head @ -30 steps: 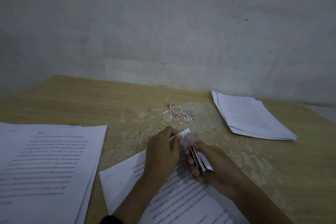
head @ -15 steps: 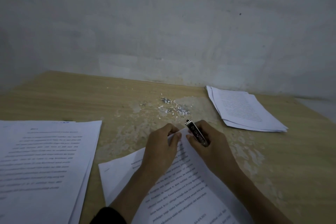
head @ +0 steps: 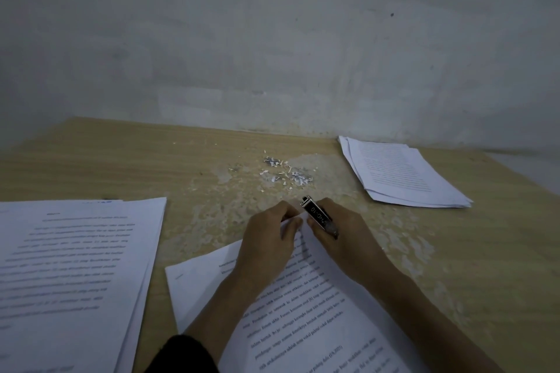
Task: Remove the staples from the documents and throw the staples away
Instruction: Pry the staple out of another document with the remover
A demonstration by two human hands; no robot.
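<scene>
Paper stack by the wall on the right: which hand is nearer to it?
Right. The right hand, holding the stapler, lies nearer the camera and left of the stack; the left hand, pinching the corner of the document, lies farther left.

Ahead of the left grip [head: 266, 239] and right grip [head: 342, 233], whose stapler [head: 318, 216] juts forward, a short bare strip of desk [head: 151, 160] ends at the staple litter [head: 288, 174]; leftward a gap, then the large stack [head: 69, 266]; right-ahead the smaller stack [head: 400, 172], well apart; the document [head: 318, 327] fills the near side.
</scene>
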